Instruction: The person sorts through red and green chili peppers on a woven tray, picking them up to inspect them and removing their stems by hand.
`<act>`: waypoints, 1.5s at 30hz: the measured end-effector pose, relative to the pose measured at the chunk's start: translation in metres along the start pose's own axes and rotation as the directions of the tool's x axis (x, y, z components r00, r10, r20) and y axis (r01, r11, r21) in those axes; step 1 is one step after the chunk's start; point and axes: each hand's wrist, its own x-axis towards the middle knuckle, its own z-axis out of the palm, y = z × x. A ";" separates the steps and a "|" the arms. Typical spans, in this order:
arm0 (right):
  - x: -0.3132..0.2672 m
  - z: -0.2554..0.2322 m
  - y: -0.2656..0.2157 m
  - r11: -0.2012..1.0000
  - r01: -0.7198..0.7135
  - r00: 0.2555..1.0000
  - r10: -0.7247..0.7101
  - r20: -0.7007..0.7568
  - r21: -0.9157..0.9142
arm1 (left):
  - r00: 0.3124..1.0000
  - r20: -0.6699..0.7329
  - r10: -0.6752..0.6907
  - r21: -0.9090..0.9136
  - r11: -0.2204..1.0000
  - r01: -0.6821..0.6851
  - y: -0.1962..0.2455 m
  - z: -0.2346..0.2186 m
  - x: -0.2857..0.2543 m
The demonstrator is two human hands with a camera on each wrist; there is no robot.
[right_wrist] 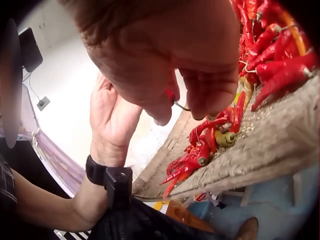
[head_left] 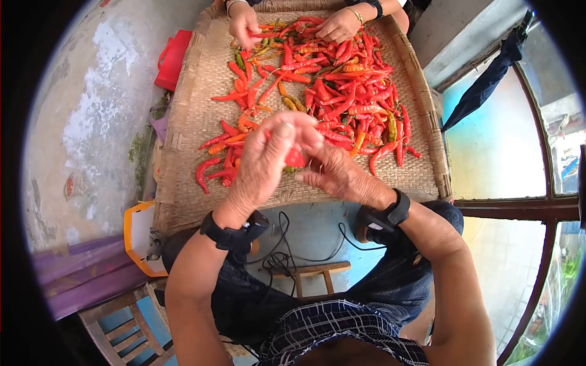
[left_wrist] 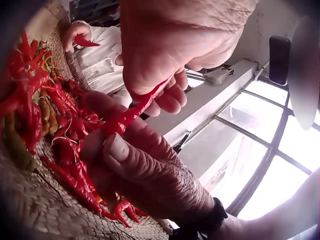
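Close over the near part of a woven tray (head_left: pixel 183 171), both hands are on one red chili pepper (left_wrist: pixel 125 119). My left hand (head_left: pixel 262 161) pinches the pepper's thin end between thumb and fingers. At the thicker end, my right hand (head_left: pixel 345 172) grips with thumb and curled fingers. A thin curved stem (right_wrist: pixel 181 106) shows between the right hand's fingers in the right wrist view. Behind the hands, a heap of chili peppers (head_left: pixel 360 110), mostly red with some orange and green, covers the tray's right and middle. A smaller group of red peppers (head_left: pixel 229 168) lies at left.
Across the tray another person's hands (head_left: pixel 244 27) reach over the peppers, one holding a red pepper. A red bag (head_left: pixel 174 60) stands against the left wall. Below are a small wooden stool (head_left: pixel 314 269) and black cables (head_left: pixel 281 259). A framed window (head_left: pixel 506 146) is at right.
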 end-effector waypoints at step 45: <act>0.000 -0.019 0.011 0.971 0.022 0.998 -0.008 0.060 -0.239 | 0.930 0.309 -0.201 0.733 0.673 -0.098 0.001 -0.033 0.008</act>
